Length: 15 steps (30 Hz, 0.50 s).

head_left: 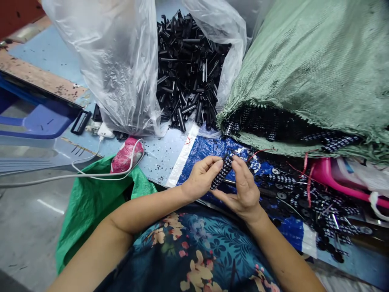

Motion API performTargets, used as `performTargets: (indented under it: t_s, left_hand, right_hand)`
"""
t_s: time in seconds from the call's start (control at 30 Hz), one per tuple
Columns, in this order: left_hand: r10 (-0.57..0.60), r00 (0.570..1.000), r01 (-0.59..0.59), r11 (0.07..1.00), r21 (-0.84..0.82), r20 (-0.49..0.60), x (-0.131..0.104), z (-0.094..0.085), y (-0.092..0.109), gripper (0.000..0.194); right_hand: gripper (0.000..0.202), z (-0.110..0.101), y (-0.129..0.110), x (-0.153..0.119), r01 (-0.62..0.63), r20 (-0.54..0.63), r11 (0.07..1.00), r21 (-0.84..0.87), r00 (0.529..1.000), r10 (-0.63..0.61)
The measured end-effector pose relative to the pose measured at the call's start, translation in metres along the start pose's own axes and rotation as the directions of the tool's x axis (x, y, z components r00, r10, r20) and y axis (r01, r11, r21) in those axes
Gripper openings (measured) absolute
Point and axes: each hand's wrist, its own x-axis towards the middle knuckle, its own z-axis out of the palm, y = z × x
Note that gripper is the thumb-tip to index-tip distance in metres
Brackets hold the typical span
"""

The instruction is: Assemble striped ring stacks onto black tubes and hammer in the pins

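Both hands are together above the blue plastic sheet, holding a small black piece dotted with rows of white squares (223,172). My left hand (202,176) is closed, pinching the piece's left side between thumb and fingers. My right hand (241,188) grips it from the other side, index finger at its top end and thumb near its lower end. The piece is tilted, its upper end leaning right. Similar white-patterned black pieces (340,142) lie in the mouth of the green woven sack (313,73) at the right.
An open clear plastic bag (121,65) stands beside a heap of black tubular parts (188,69). Loose patterned pieces and discs lie around a pink basket (326,178) at the right. A white cable (45,178) crosses a pink bundle (126,156) above a green bag (88,211).
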Motion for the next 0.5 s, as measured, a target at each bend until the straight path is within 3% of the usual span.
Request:
performTargets:
  t_s: [0.13, 0.37, 0.43, 0.5]
  left_hand:
    - [-0.105, 0.992, 0.115, 0.983, -0.142, 0.072, 0.001, -0.007, 0.000, 0.041]
    - [-0.106, 0.993, 0.110, 0.991, -0.073, 0.053, 0.003, -0.017, -0.007, 0.037]
    - [-0.186, 0.977, 0.201, 0.968, -0.152, 0.107, 0.006, -0.021, -0.008, 0.040]
    - [-0.309, 0.923, 0.363, 0.895, -0.259, 0.227, 0.010, -0.026, -0.009, 0.046]
  right_hand:
    - [0.101, 0.001, 0.002, -0.004, -0.012, 0.014, 0.998, -0.060, 1.000, 0.013]
    - [0.102, 0.007, -0.002, -0.006, -0.048, 0.032, 0.998, -0.029, 0.998, 0.049]
    - [0.102, 0.009, -0.001, -0.008, -0.042, 0.036, 0.998, -0.054, 0.998, 0.044]
    - [0.102, 0.010, 0.000, -0.008, -0.031, 0.068, 0.998, -0.063, 0.997, 0.035]
